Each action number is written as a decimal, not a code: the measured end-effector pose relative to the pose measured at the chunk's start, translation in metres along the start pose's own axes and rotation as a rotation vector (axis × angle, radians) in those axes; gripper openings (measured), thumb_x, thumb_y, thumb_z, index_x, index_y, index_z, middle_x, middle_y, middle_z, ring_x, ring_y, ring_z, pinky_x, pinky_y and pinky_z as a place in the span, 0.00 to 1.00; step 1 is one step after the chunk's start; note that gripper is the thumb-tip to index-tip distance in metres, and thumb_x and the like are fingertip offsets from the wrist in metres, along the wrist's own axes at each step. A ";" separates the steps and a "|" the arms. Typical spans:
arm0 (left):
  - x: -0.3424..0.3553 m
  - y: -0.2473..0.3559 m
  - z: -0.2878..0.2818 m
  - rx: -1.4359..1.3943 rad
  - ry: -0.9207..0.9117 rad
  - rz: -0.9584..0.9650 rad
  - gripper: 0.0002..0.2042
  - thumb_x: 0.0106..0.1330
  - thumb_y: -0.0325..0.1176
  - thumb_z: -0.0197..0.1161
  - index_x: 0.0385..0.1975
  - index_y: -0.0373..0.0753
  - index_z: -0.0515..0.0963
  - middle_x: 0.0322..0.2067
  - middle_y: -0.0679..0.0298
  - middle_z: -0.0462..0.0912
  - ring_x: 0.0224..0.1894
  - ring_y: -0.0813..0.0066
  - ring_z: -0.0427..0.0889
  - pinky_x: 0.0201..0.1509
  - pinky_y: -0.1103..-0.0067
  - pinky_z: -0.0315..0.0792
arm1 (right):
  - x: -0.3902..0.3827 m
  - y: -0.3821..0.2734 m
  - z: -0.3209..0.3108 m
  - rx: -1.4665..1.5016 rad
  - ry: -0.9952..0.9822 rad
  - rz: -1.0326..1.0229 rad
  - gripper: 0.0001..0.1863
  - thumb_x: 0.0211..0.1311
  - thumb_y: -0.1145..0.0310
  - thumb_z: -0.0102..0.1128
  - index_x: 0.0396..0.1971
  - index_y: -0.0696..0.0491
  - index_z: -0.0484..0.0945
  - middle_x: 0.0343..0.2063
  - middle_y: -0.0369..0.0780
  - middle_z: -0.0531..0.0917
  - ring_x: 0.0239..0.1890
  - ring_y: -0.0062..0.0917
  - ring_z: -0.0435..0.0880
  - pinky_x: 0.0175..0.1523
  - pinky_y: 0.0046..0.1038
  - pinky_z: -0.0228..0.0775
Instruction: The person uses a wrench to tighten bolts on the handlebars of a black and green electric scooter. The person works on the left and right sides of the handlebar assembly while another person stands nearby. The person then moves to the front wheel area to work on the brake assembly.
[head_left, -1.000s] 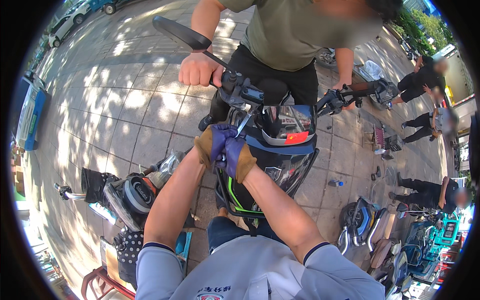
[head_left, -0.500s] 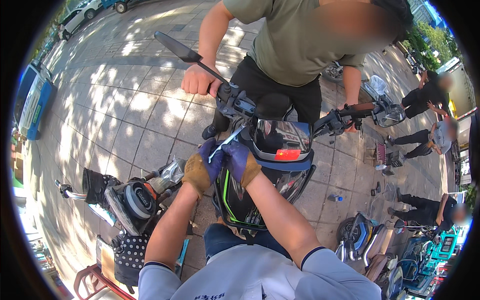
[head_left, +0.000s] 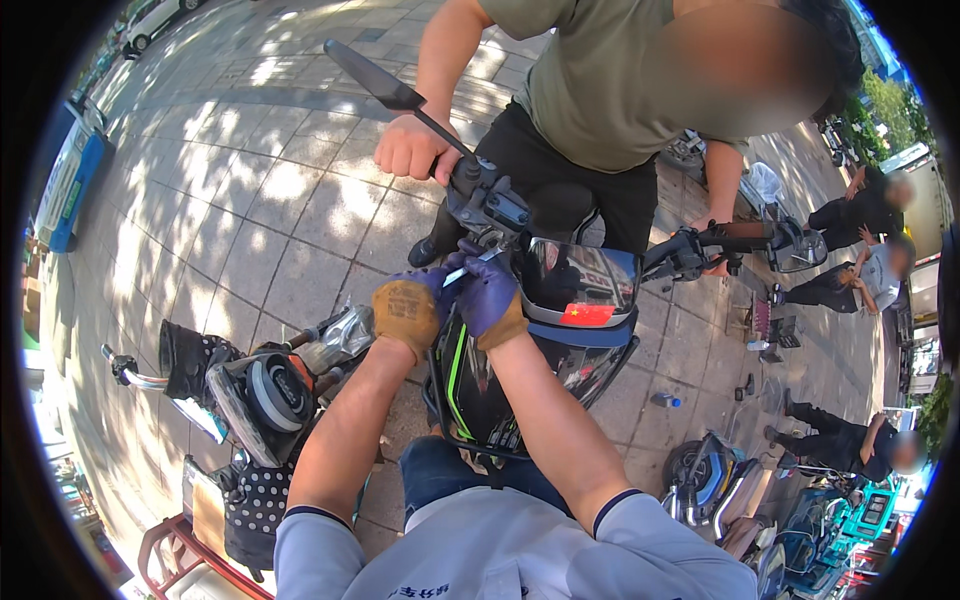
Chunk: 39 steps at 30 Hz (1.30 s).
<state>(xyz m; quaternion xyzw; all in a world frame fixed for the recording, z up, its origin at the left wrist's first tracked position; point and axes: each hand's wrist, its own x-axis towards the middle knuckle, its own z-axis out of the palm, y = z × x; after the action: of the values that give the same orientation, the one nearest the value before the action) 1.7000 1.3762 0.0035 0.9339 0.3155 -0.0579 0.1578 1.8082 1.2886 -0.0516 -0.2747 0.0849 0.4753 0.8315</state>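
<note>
My left hand (head_left: 415,300) and my right hand (head_left: 485,298), in purple and tan gloves, are closed around a silver wrench (head_left: 455,276) beneath the left handlebar clamp (head_left: 485,205) of a black scooter (head_left: 525,400) with green trim. The wrench's upper end is partly hidden by the fingers and clamp. A dark windscreen (head_left: 570,270) with a red sticker is just right of my hands. Across the scooter a person in an olive shirt (head_left: 590,90) has one hand (head_left: 405,150) on the bar by the mirror (head_left: 375,75) and the other near the right grip.
Another scooter (head_left: 270,410) with a polka-dot cover is close on my left. Several parked two-wheelers (head_left: 720,480) line the lower right. Several people stand at right (head_left: 845,440), near tools and a bottle (head_left: 665,400) on the paving (head_left: 280,250). A vehicle (head_left: 70,175) is parked at far left.
My hands first dropped back with the wrench, then my right hand moved up toward the clamp. The person opposite leans further right and lower over the handlebar.
</note>
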 end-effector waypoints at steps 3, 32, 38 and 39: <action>0.006 -0.004 -0.001 -0.041 -0.018 0.026 0.14 0.70 0.48 0.61 0.48 0.51 0.84 0.40 0.55 0.88 0.42 0.49 0.86 0.45 0.59 0.77 | 0.008 -0.003 0.006 -0.023 0.085 -0.009 0.14 0.64 0.80 0.50 0.47 0.55 0.78 0.36 0.42 0.84 0.39 0.31 0.83 0.50 0.34 0.76; 0.038 -0.034 -0.017 -0.204 -0.019 0.360 0.11 0.69 0.39 0.59 0.48 0.51 0.84 0.39 0.55 0.88 0.40 0.47 0.85 0.42 0.59 0.77 | 0.018 -0.010 0.029 -0.226 0.266 0.039 0.10 0.71 0.74 0.52 0.48 0.54 0.78 0.35 0.41 0.83 0.38 0.30 0.84 0.45 0.33 0.77; 0.079 -0.081 0.021 -0.094 -0.063 0.522 0.12 0.64 0.37 0.64 0.47 0.49 0.83 0.37 0.53 0.87 0.39 0.45 0.84 0.41 0.59 0.77 | 0.021 -0.011 0.055 -0.241 0.359 0.082 0.11 0.72 0.74 0.50 0.49 0.50 0.77 0.37 0.39 0.83 0.42 0.32 0.82 0.49 0.42 0.76; 0.083 -0.082 0.017 -0.080 -0.070 0.545 0.11 0.64 0.38 0.65 0.46 0.49 0.84 0.35 0.53 0.87 0.38 0.45 0.84 0.40 0.58 0.76 | 0.024 -0.010 0.054 -0.221 0.370 0.068 0.10 0.73 0.74 0.50 0.49 0.50 0.77 0.37 0.39 0.83 0.42 0.32 0.82 0.50 0.42 0.76</action>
<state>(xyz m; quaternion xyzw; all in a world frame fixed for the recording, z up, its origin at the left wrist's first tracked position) 1.7161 1.4798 -0.0512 0.9748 0.0489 -0.0331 0.2151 1.8230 1.3310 -0.0123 -0.4436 0.1926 0.4512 0.7500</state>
